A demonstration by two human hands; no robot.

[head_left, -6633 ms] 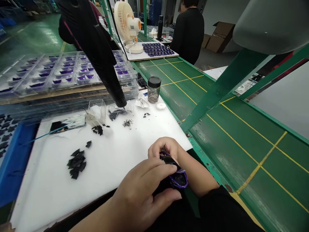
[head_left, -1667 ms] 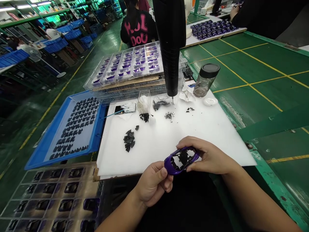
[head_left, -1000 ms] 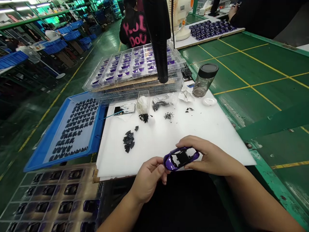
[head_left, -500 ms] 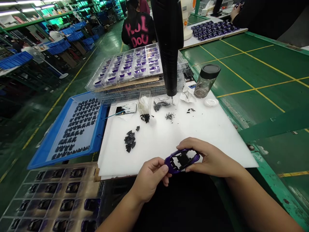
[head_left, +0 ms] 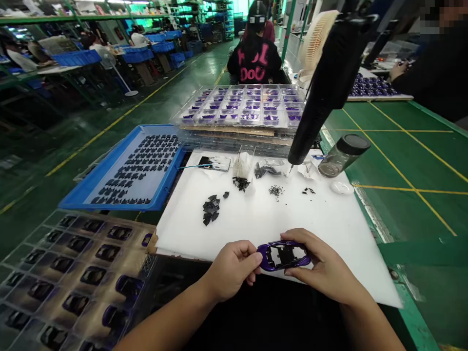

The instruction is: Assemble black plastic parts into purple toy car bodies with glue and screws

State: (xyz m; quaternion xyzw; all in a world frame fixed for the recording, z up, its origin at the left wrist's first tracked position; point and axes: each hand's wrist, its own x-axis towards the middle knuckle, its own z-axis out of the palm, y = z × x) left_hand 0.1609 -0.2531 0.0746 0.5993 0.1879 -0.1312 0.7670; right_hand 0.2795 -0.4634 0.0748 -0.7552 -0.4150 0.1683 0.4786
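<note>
Between my hands is a purple toy car body (head_left: 268, 263) with a black inner frame and open gaps, held just above the front edge of the white work mat (head_left: 256, 222). My left hand (head_left: 234, 268) pinches its left end between thumb and fingers. My right hand (head_left: 321, 265) grips the right end, thumb on the near side and fingers on the far side. Beyond them lie a pile of black plastic parts (head_left: 211, 209), a heap of tiny screws (head_left: 276, 190) and a few small black pieces (head_left: 308, 191). A black electric screwdriver (head_left: 318, 97) hangs tilted above the mat.
A blue tray (head_left: 155, 202) of black parts stands left, above a clear compartment tray (head_left: 84, 292) of car bodies. Stacked trays (head_left: 234, 122) of purple parts rise behind the mat. A lidded jar (head_left: 340, 158) stands at right. Co-workers sit further off.
My view has turned left, so the bench appears shifted right and the screwdriver looks more tilted. The car body stays in both hands, turned a little flatter.
</note>
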